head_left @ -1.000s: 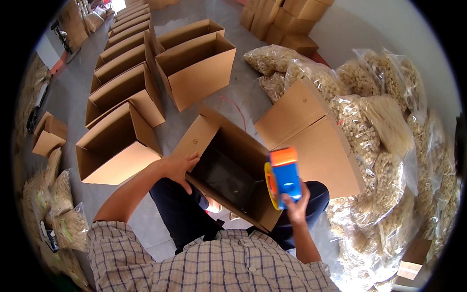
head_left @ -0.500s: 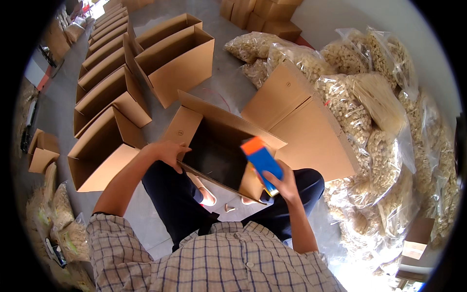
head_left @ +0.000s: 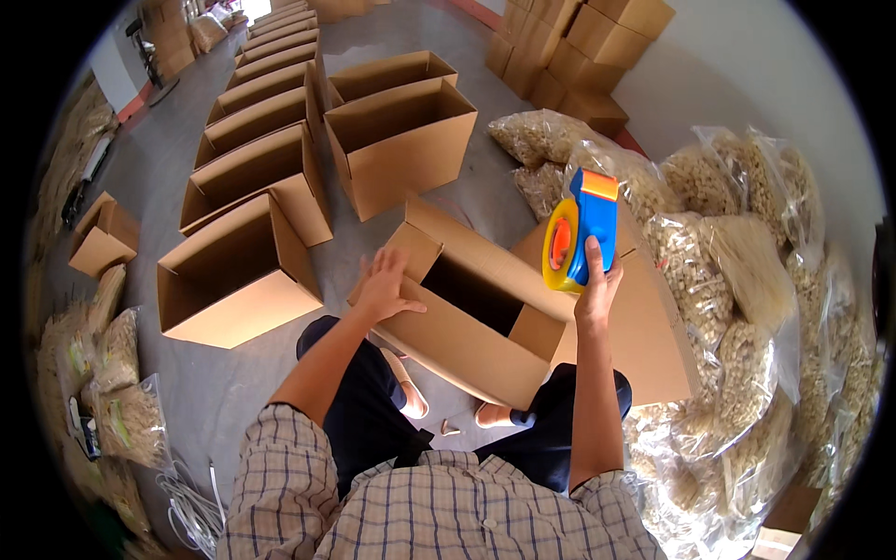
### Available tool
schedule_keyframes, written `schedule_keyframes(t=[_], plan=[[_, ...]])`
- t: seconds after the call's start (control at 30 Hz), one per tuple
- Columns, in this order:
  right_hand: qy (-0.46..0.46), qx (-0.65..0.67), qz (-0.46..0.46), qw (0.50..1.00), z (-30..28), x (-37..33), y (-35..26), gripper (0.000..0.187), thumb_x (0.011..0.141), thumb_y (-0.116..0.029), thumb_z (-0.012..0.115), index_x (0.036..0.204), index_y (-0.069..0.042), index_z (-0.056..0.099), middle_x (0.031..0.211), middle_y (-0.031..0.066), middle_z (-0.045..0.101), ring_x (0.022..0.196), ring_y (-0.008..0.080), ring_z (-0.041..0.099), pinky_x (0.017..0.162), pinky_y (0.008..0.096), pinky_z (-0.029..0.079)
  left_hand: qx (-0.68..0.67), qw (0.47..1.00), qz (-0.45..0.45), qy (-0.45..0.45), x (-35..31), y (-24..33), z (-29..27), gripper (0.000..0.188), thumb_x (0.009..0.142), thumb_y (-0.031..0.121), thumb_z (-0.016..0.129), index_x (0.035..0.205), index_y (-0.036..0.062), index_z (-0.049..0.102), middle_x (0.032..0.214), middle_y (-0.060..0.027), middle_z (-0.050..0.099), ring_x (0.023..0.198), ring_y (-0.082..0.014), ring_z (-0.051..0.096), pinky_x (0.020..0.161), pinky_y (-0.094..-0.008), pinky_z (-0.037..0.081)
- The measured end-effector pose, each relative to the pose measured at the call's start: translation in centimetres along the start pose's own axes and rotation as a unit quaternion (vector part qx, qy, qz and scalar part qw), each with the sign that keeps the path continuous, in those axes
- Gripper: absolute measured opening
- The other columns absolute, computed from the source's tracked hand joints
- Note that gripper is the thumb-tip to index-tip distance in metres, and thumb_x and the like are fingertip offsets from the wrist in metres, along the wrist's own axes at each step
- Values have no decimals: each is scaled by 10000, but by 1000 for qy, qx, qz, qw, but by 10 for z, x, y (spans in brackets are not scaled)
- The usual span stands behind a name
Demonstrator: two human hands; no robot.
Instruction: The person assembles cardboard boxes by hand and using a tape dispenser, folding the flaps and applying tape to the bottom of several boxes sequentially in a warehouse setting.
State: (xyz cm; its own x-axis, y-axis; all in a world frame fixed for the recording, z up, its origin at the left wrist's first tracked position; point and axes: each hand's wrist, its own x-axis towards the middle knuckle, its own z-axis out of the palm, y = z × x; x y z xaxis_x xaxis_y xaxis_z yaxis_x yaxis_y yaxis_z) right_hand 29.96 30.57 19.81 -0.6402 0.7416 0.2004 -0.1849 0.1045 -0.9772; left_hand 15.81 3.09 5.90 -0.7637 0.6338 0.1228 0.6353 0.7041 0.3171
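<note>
Between my knees stands a cardboard box [head_left: 467, 345], its end flaps folded inward and its near long flap lying over part of the opening. The dark inside still shows through a gap. My left hand [head_left: 381, 285] rests on the left end of the near flap, fingers spread. Above the box's right side, my right hand [head_left: 600, 285] grips a blue tape dispenser [head_left: 597, 219] with an orange front end and a yellow roll of tape. The dispenser is held up, apart from the box.
Open boxes [head_left: 243, 271] stand in a long row at the left, with two more open boxes [head_left: 401, 140] beside it. A large cardboard piece [head_left: 644, 345] and clear bags [head_left: 709, 271] of pale pieces lie at the right. Stacked cartons [head_left: 569, 47] stand against the far wall.
My right hand has raised the tape dispenser up and to the right. The box's near flap has come down over the opening, and my left hand now lies on it.
</note>
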Motion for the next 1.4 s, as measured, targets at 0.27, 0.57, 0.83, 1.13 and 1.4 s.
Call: schedule_keyframes(t=[0.27, 0.57, 0.83, 1.13, 1.4], plan=[[28, -4, 191, 981, -5, -107, 59, 493, 727, -292, 682, 1060, 29, 512, 904, 95, 564, 771, 159, 546, 691, 262, 450, -410, 886, -193, 101, 14, -45, 61, 769, 760, 429, 563, 1332, 47, 221, 1318, -183, 322, 1202, -291, 348, 976, -336, 246], [-201, -36, 200, 958, 5, -128, 33, 311, 774, -170, 621, 966, 36, 490, 730, 72, 567, 570, 129, 563, 539, 242, 465, -368, 881, -245, 166, 19, -32, 34, 198, 790, 158, 580, 936, 38, 639, 829, -98, 658, 742, -125, 616, 657, -234, 460], [-301, 7, 177, 937, 36, -88, 25, 305, 751, -162, 655, 945, 26, 514, 769, 68, 594, 604, 111, 572, 552, 218, 461, -414, 867, -175, 213, 9, -41, 46, 163, 732, 139, 618, 881, 94, 665, 792, -115, 641, 661, -201, 634, 586, -259, 467], [-380, -59, 134, 913, 101, -72, 68, 371, 739, -203, 657, 984, 48, 536, 776, 66, 591, 622, 106, 570, 560, 221, 454, -224, 956, -116, 151, 2, -34, 32, 197, 707, 69, 594, 894, 83, 654, 735, -184, 588, 653, -331, 585, 561, -323, 460], [-393, -34, 173, 903, 76, -88, 64, 348, 749, -168, 642, 994, 58, 545, 785, 81, 599, 623, 123, 584, 552, 237, 485, -390, 860, -200, 263, 2, -23, 15, 174, 806, 165, 541, 842, 18, 626, 731, -80, 626, 619, -188, 575, 555, -289, 425]])
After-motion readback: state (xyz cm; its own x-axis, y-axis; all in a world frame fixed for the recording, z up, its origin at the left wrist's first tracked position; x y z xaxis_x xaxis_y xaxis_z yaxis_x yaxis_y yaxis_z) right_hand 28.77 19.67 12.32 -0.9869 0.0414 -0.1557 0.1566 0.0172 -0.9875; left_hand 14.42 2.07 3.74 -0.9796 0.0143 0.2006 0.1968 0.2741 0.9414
